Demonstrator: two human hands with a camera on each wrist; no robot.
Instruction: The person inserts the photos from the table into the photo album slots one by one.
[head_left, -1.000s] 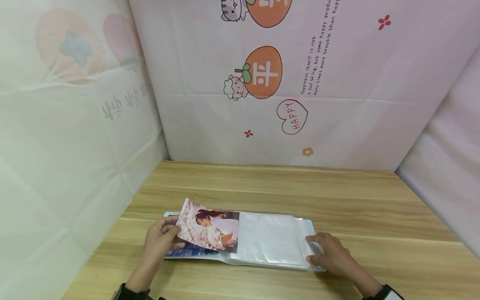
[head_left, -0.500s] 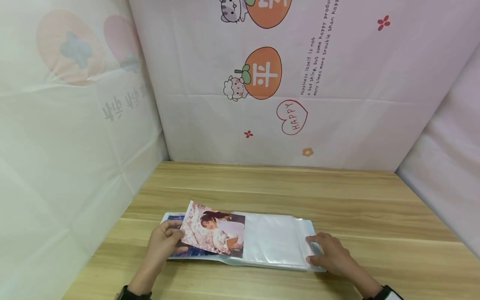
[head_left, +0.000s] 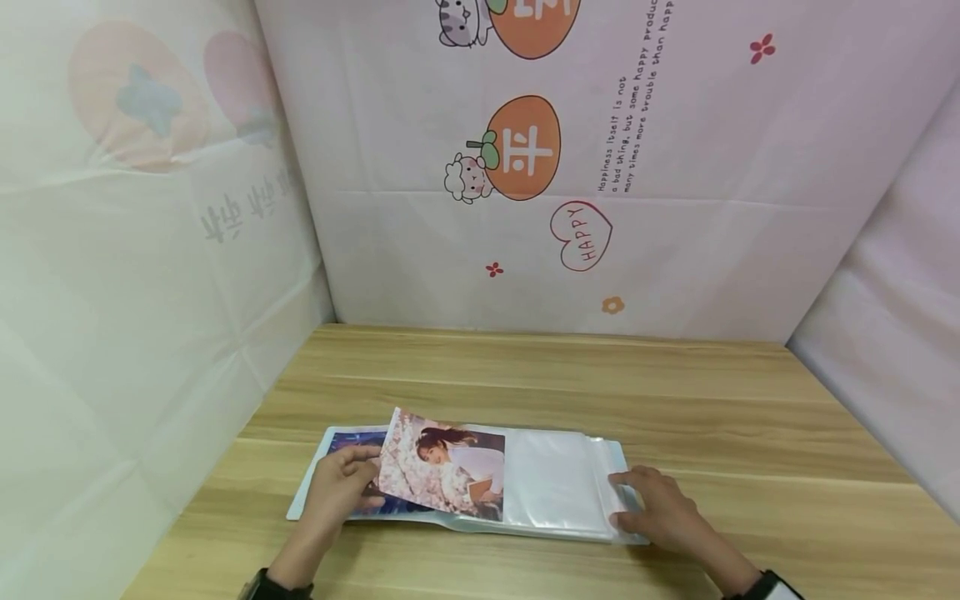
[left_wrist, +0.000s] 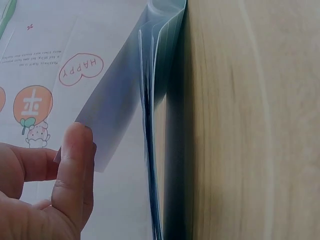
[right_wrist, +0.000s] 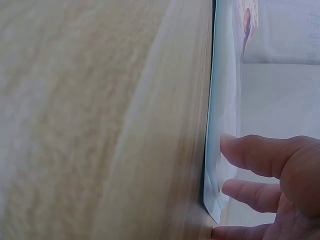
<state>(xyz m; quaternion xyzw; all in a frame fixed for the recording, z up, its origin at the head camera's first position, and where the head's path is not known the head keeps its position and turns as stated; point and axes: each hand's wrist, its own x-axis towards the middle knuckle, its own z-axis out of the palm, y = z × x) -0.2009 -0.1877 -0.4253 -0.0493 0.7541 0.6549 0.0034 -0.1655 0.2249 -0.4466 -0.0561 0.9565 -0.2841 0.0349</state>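
A photo album [head_left: 555,483] with clear sleeves lies spread on the table. My left hand [head_left: 337,483] pinches the left edge of a photo print [head_left: 450,467], which shows a person among pink blossoms. That print slants over the album, its left end raised off the pages; the left wrist view shows the pale back of the print [left_wrist: 112,105] lifted away from them. Its right end meets the clear sleeve on the right page. Under it, a dark blue-purple picture [head_left: 360,437] partly shows on the left page. My right hand [head_left: 660,508] presses the album's right edge with thumb and fingertips.
The wooden table [head_left: 555,367] stretches around the album. White printed cloth hangs behind it as a back wall [head_left: 405,250], with more cloth along the left side [head_left: 150,333] and right side [head_left: 900,308].
My left hand has moved to the right with the photo print, whose right end now reaches farther over the right page. The right hand has stayed at the album's edge.
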